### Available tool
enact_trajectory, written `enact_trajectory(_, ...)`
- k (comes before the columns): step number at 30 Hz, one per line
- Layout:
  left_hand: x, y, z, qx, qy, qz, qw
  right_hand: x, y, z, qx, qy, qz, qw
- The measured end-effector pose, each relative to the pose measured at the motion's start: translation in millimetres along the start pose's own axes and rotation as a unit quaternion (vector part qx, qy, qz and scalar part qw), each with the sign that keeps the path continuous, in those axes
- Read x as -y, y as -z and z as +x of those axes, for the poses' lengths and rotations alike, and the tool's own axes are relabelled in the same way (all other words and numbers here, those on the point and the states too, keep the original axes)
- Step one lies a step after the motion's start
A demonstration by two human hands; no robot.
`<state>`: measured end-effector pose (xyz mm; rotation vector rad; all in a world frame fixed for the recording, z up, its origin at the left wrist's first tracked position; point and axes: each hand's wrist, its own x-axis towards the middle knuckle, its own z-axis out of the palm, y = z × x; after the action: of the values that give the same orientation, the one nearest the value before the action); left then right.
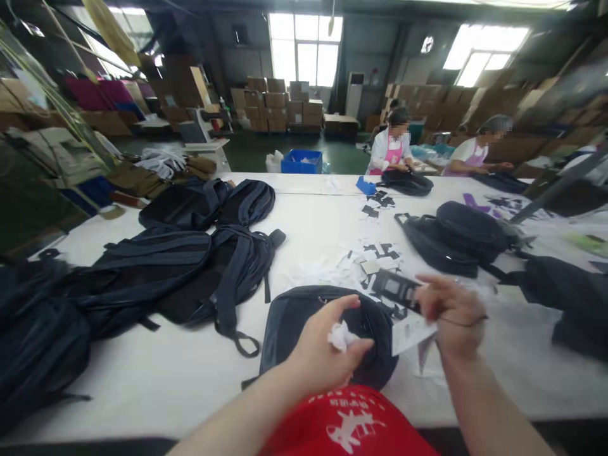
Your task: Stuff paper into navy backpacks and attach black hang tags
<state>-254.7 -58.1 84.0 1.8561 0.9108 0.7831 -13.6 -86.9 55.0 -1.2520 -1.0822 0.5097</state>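
A dark navy backpack (pixel 294 329) lies on the white table right in front of me. Over it is my left hand (pixel 327 345), thumb and forefinger apart, a crumpled piece of white paper (pixel 341 335) kept in its palm by the other fingers. My right hand (pixel 453 310), to the right of the backpack, grips hang tags: a black tag (pixel 395 288) with pale panels and a white tag (pixel 412 334) below it. A thin dark string shows at this hand. Some blur hides the print on the tags.
Several navy backpacks (pixel 185 253) are piled on the left, with more dark bags (pixel 470 234) on the right. Loose black and white tags (pixel 375 259) lie beyond my backpack. Across the table (pixel 304 215), two co-workers (pixel 392 149) handle bags. A blue bin (pixel 301 161) stands behind the table.
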Motion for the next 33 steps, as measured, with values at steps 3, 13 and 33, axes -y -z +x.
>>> enact_trajectory(3, 12, -21.9, 1, 0.014, -0.001, 0.033, 0.999, -10, -15, -2, 0.016, -0.039, 0.038, 0.998)
enact_trajectory(13, 33, -15.2, 42, 0.17, 0.027, -0.053, 0.984, 1, -39, 1, 0.123, -0.205, 0.278, 0.93)
enact_trajectory(33, 42, -69.8, 23, 0.142, 0.268, -0.342, 0.889, -8, -64, -44, 0.109, -0.074, 0.155, 0.979)
